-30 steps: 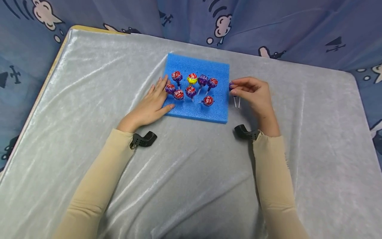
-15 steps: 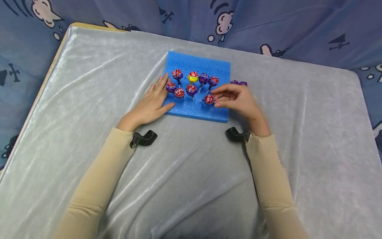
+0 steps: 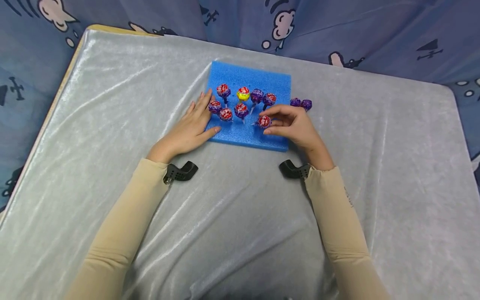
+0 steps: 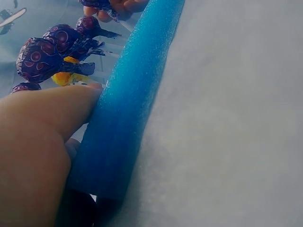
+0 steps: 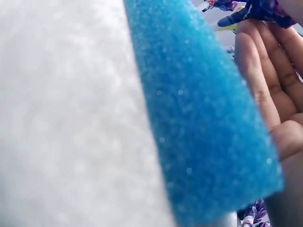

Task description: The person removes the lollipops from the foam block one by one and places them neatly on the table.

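Observation:
A blue foam block [image 3: 240,139] lies on the cloth, with several wrapped lollipops standing on their sticks in it. Most have purple and red wrappers, while one lollipop [image 3: 243,94] is yellow and red. My left hand [image 3: 189,129] rests flat on the block's left edge, thumb on its front part, close to a purple lollipop [image 3: 215,107]. At the front right of the block, my right hand [image 3: 290,125] pinches a red-topped lollipop [image 3: 264,121] between thumb and forefinger. In the right wrist view, that lollipop's purple wrapper [image 5: 272,13] shows above the fingers.
Two purple lollipops [image 3: 306,104] lie on the cloth just right of the block, partly behind my right hand. A grey velvet cloth [image 3: 232,216] covers the table. Behind it hangs a blue patterned curtain [image 3: 240,25].
My right hand has left the loose lollipops beside the block and moved left to the front-right lollipop, closing its thumb and forefinger around it. The left hand has stayed on the foam.

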Demonstrator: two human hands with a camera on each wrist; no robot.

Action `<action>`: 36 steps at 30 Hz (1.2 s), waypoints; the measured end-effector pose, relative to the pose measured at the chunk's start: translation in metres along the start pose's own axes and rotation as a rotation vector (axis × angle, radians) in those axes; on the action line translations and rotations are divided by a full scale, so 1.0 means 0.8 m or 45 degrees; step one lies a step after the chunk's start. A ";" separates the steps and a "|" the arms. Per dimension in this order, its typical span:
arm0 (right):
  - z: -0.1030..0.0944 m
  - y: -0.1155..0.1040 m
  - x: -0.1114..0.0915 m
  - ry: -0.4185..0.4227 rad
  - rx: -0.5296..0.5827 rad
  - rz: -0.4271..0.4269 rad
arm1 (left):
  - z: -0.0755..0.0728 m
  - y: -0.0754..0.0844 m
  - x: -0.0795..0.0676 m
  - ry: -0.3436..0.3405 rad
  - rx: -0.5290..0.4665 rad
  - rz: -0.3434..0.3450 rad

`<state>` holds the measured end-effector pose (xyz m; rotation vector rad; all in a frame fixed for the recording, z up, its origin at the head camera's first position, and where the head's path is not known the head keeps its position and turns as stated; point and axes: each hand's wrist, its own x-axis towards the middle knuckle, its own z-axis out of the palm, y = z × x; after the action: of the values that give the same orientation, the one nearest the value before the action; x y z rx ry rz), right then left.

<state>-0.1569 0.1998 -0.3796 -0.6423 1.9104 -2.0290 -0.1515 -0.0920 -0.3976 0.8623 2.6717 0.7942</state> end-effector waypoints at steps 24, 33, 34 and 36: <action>-0.005 0.009 0.002 0.158 0.165 -0.107 | -0.001 0.000 0.002 0.000 0.004 0.008; -0.006 0.009 0.000 0.146 0.313 -0.120 | 0.000 0.000 0.001 0.000 -0.001 0.005; -0.006 0.010 0.000 0.141 0.328 -0.122 | 0.000 0.000 0.000 -0.001 -0.001 0.004; -0.007 0.010 0.000 0.131 0.341 -0.131 | 0.000 0.000 0.000 0.000 0.002 0.001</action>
<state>-0.1607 0.2037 -0.3876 -0.5887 1.6449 -2.3696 -0.1518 -0.0920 -0.3980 0.8640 2.6721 0.7928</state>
